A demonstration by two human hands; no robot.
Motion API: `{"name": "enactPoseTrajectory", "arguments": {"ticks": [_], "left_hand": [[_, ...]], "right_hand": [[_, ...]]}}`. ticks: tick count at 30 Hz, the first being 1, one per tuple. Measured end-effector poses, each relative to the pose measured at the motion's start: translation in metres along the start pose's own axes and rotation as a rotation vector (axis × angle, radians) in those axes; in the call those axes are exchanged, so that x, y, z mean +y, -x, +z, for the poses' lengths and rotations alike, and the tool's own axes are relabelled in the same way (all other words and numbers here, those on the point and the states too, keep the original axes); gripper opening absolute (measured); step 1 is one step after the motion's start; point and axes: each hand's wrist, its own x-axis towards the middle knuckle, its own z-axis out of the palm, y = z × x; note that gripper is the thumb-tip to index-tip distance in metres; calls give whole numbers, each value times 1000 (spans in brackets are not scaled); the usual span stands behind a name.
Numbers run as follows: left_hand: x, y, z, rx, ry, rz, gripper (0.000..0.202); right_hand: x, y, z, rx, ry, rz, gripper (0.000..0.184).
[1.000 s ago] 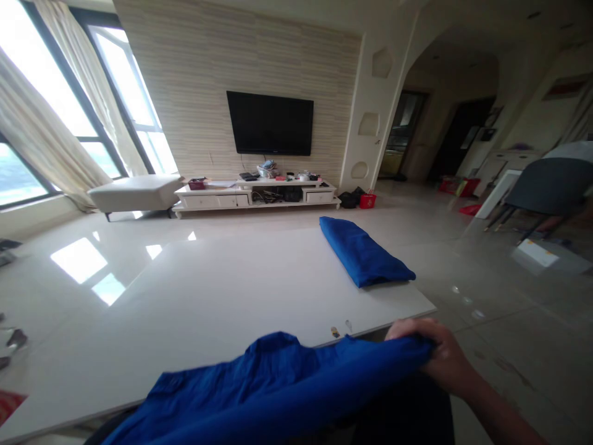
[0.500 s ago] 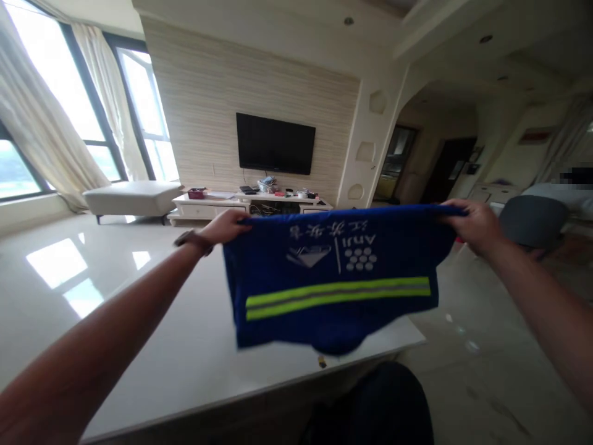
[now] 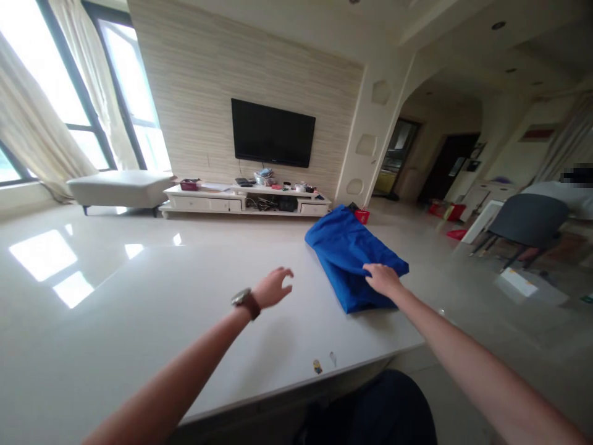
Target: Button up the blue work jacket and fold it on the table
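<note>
A blue work shirt (image 3: 343,238) lies folded at the right end of the white table (image 3: 222,346), its plain side up and several creases across it. My right hand (image 3: 383,279) is on the shirt's near right part, fingers closed on the fabric; the fingertips are partly hard to make out. To the left of the shirt, my left hand (image 3: 274,287) hovers over the table, thumb and fingers apart with nothing between them. A watch (image 3: 241,298) is on the left wrist.
Two small objects, one a yellow-and-black sticker (image 3: 317,366), are at the table's near edge. Beyond stands a low TV cabinet (image 3: 204,203) under a television (image 3: 273,133). At right a person sits on a grey chair (image 3: 528,219); a red bucket (image 3: 362,216) is behind the shirt.
The shirt, held stretched in the air by both hands with lettering and a yellow stripe showing, now lies folded on the table at right. My left hand has let go and opened.
</note>
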Motion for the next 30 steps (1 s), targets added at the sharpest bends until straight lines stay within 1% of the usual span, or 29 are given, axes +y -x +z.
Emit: {"name": "enactPoseTrajectory", "arguments": {"ticks": [1, 2, 3, 5, 6, 7, 8, 9, 10, 12, 14, 18, 21, 23, 25, 30], "left_hand": [[-23, 39, 19, -51, -21, -68, 35], [-46, 77, 36, -108, -42, -132, 37], [-68, 114, 49, -145, -83, -222, 40], [-106, 178, 67, -156, -213, -434, 49], [-119, 203, 72, -139, -283, -507, 52], [-128, 222, 75, -107, -340, -537, 54], [-134, 236, 77, -97, -376, -538, 55], [-136, 245, 77, -87, -401, -532, 56], [-136, 249, 77, -81, -418, -523, 56], [-132, 249, 77, -73, -434, -517, 55], [-128, 244, 76, -56, -441, -514, 54], [-125, 241, 77, -8, -438, -483, 54], [-125, 241, 78, 15, -438, -474, 53], [-124, 241, 78, 18, -437, -473, 53], [-123, 240, 78, 20, -439, -475, 53], [-121, 238, 77, 16, -431, -484, 52]], "right_hand": [[-4, 3, 27, -147, 23, -28, 34], [-7, 5, 50, -263, 23, -42, 37], [-8, 6, 70, -303, -5, -35, 45], [-7, 5, 101, -312, -67, 21, 65], [-7, 2, 115, -319, -88, 59, 75], [-7, 0, 127, -339, -95, 98, 85], [-9, -3, 138, -371, -92, 132, 93], [-12, -6, 148, -399, -83, 161, 98], [-15, -9, 157, -414, -68, 184, 98], [-23, -14, 170, -418, -39, 198, 94], [-30, -19, 173, -420, -18, 181, 89], [-42, -23, 162, -425, -20, 119, 76], [-62, -15, 151, -417, -23, 64, 71], [-84, -2, 147, -411, -21, 20, 69], [-112, 14, 144, -404, -19, -22, 65], [-200, 65, 134, -384, -51, -101, 50]]}}
